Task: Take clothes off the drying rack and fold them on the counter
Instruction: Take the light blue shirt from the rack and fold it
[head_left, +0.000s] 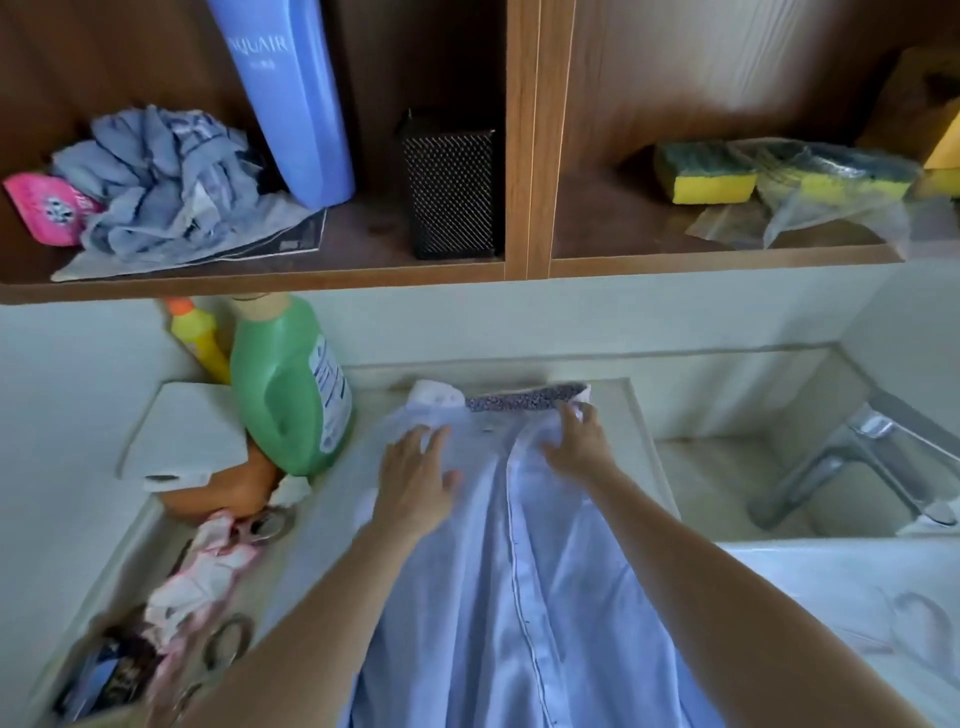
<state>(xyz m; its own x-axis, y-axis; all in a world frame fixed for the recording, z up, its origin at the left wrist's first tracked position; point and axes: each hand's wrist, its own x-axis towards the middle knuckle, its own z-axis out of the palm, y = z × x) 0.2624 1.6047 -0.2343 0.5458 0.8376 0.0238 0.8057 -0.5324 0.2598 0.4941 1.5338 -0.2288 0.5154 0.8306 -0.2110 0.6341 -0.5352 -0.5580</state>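
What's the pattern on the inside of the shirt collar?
A fine dark-and-light speckled print on the collar, unlike the plain light blue shirt; head view.

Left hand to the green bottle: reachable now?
Probably yes. The left hand lies flat on the shirt, the green bottle stands just to its left, and nothing sits between them.

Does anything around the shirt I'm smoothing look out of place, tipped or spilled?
The green bottle left of the shirt looks tilted, its top leaning left. On the shelf above, a blue cloth lies crumpled in a heap. Nothing looks spilled.
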